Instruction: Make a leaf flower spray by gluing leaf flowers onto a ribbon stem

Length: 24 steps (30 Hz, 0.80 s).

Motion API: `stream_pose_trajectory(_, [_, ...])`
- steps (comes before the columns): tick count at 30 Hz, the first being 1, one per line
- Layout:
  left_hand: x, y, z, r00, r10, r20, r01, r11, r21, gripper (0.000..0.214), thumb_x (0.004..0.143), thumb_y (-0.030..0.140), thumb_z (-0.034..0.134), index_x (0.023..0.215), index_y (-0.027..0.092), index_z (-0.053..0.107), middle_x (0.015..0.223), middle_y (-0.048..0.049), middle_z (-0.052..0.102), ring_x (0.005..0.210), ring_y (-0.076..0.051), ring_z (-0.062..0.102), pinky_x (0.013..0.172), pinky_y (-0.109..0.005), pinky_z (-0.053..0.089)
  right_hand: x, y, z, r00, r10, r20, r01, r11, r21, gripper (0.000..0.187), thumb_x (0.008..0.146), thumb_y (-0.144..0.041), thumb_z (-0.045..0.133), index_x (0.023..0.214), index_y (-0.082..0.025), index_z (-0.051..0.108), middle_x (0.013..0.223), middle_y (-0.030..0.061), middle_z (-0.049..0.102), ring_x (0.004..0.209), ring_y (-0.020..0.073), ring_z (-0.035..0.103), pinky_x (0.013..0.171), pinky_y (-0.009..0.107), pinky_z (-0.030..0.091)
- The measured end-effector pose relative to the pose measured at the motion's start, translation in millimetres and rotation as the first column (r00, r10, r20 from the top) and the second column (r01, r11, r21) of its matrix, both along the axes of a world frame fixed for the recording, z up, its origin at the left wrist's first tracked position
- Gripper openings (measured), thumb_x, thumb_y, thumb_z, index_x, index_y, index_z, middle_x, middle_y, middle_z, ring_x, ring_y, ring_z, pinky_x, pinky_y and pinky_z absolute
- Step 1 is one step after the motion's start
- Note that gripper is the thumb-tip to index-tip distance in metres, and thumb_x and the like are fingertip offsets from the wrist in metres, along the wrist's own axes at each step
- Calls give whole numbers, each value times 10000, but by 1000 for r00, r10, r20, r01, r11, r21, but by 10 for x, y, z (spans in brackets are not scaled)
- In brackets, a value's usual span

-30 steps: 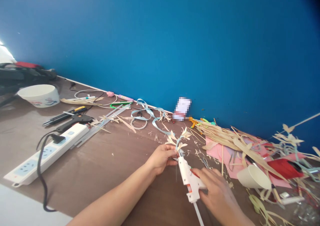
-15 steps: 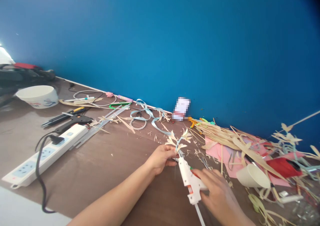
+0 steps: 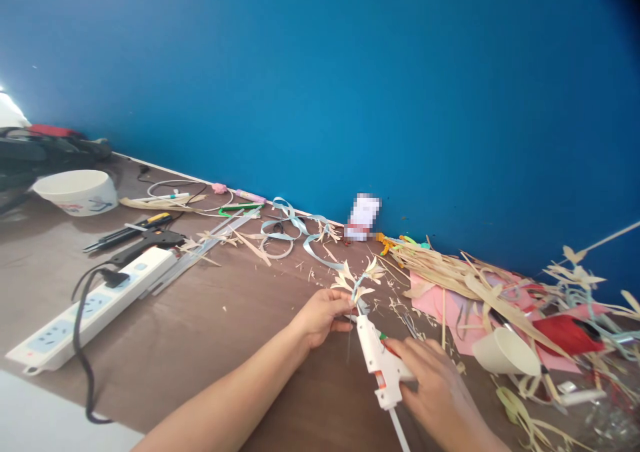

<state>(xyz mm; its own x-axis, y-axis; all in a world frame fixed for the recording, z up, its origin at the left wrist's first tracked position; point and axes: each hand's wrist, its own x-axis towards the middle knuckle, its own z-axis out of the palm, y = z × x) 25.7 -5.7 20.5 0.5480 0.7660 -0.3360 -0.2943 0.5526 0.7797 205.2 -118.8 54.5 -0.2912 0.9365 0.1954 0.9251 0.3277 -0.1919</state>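
Between the fingertips of my left hand point(image 3: 323, 319) is the stem of a small spray of flowers point(image 3: 359, 280), with pale cream petals and a light blue stem. My right hand point(image 3: 433, 379) is wrapped round the grip of a white hot glue gun point(image 3: 376, 359). A translucent glue stick point(image 3: 399, 429) sticks out of the gun's back end. The gun's nozzle lies close against the flower stem by my left fingertips; whether it touches, I cannot tell.
On the left are a white power strip point(image 3: 95, 312), a black glue gun point(image 3: 147, 244) and a white bowl point(image 3: 77, 195). Light blue ribbon point(image 3: 293, 219) curls near the blue wall. Dried husk strips point(image 3: 440, 262), pink paper and a paper cup point(image 3: 505, 352) crowd the right.
Almost nothing differs. Both hands, the flower spray and the glue gun keep nearly the same places; the view shifts very slightly.
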Motion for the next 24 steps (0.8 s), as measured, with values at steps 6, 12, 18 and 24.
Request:
stream_pose_trajectory(6, [-3,5,18,1000,16,3,-16,1000,-22,219,528,278,723,638,123,613,653,-33,615,656,-130,568,486,-188,427,26,-30,6,985,-37,-171,26,997,-67,310,747,-210,521,1056,-221,549,931,65,630,811,219,575,698,319,459])
stream_pose_trajectory(12, [-3,-1,34,1000,20,3,-20,999,-48,207,528,257,719,653,124,621,655,-35,612,687,-137,571,479,-186,439,-65,-14,14,911,-125,-393,78,988,-134,218,785,-324,496,948,-202,574,798,50,641,691,192,603,609,263,481])
stream_pose_trajectory(18, [-10,5,38,1000,-3,25,4,999,-33,196,540,257,710,657,122,630,633,-23,601,626,-115,550,482,-192,436,-117,0,23,884,-124,-451,98,992,-81,227,767,-349,524,922,-201,598,797,56,647,693,194,603,600,261,479])
stream_pose_trajectory(24, [-4,6,30,999,19,33,-17,999,-48,207,522,251,723,646,125,617,640,-28,602,683,-139,566,486,-192,432,-78,4,27,905,-94,-415,50,992,-116,196,780,-311,522,926,-195,582,756,44,633,642,178,591,563,240,484])
